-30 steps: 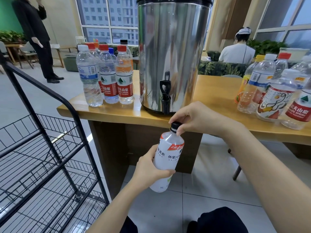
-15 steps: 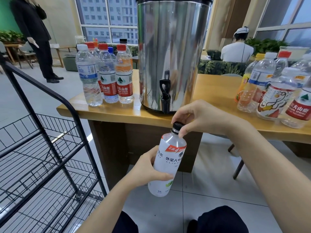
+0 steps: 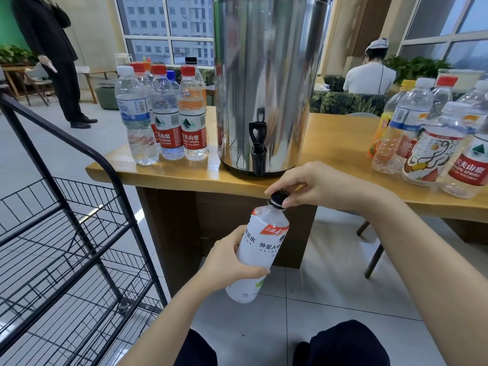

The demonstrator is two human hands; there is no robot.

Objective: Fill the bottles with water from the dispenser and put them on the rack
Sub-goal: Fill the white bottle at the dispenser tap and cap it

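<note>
A white-labelled bottle (image 3: 260, 249) with a black cap (image 3: 277, 198) is tilted in front of the table, below the dispenser's tap. My left hand (image 3: 227, 260) grips its body from the left. My right hand (image 3: 317, 184) pinches the black cap with its fingertips. The steel dispenser (image 3: 269, 83) stands on the wooden table (image 3: 330, 146), its black tap (image 3: 257, 149) over the front edge. A black wire rack (image 3: 68, 249) stands at my left.
Several capped bottles (image 3: 163, 117) stand left of the dispenser. Several more bottles (image 3: 433, 138) crowd the table's right end. One person (image 3: 50, 48) stands at the far left, and another (image 3: 369, 75) sits behind the table. My knees show at the bottom over a tiled floor.
The bottle has tilted a little more and sits slightly lower. My right hand's fingers have shifted round the cap. My left hand keeps its grip on the body.
</note>
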